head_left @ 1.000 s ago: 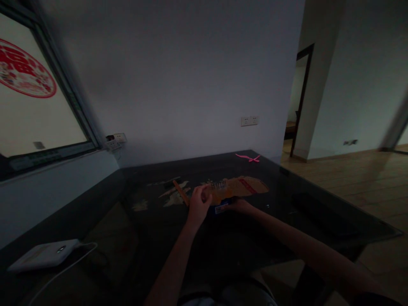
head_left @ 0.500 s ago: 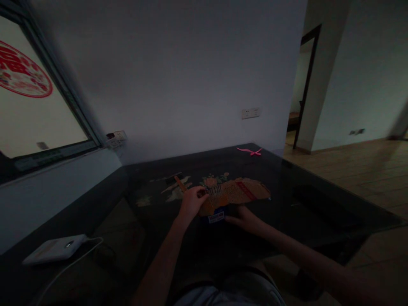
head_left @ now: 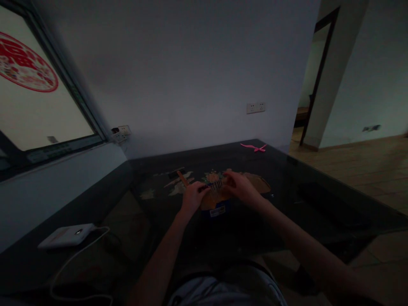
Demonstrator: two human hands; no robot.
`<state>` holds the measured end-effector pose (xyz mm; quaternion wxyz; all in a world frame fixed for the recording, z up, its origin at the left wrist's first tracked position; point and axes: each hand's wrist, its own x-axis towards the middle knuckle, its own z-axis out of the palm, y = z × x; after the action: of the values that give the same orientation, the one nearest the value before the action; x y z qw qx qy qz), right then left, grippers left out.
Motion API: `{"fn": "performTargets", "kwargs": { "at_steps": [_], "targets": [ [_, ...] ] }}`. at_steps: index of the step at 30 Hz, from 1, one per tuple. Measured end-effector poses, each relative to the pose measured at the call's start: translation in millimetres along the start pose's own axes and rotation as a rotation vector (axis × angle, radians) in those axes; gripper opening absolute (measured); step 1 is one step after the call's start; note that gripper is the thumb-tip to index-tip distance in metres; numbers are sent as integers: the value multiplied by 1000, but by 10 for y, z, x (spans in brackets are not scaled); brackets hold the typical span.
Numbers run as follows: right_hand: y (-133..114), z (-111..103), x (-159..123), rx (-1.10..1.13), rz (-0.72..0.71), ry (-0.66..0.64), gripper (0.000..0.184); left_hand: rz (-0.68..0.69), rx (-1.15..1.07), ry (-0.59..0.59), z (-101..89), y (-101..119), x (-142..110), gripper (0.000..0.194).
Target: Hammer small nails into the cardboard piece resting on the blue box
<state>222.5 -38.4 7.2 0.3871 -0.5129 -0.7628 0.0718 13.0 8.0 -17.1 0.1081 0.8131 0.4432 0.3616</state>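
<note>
My left hand (head_left: 192, 197) is closed in a pinch at the left end of a row of short dark upright strips (head_left: 216, 185). At the right end of that row, the fingers of my right hand (head_left: 240, 186) are bent and pressed together over a brown cardboard-like piece (head_left: 259, 182). What either hand pinches is too dark and small to make out. Under the brown piece is a blue box (head_left: 218, 211) with a white label. Just beyond my left hand lies a tool with a wooden handle (head_left: 182, 178) and a black head (head_left: 176, 174), perhaps a hammer.
The dark glossy table (head_left: 204, 242) has a floral pattern. A white power bank (head_left: 66, 236) with a cable lies at left. A pink ribbon (head_left: 256, 148) is at the back edge, a long black object (head_left: 331, 206) at right. The wall (head_left: 191, 85) stands behind.
My right hand has risen from beside the blue box to the top of the brown piece, covering its red band. My left hand stays at the row's left end. The view has shifted slightly.
</note>
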Motion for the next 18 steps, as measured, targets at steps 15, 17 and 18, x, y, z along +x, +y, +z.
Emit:
{"fn": "performTargets", "kwargs": {
  "at_steps": [15,17,18],
  "targets": [
    [55,129,275,-185,-30,-262,20,53,-7,-19,-120,52,16,13],
    [37,135,294,-184,-35,-270,19,60,1,-18,-147,44,16,13],
    [28,138,303,-182,-36,-274,19,62,4,-14,-159,40,17,13]
  ]
}}
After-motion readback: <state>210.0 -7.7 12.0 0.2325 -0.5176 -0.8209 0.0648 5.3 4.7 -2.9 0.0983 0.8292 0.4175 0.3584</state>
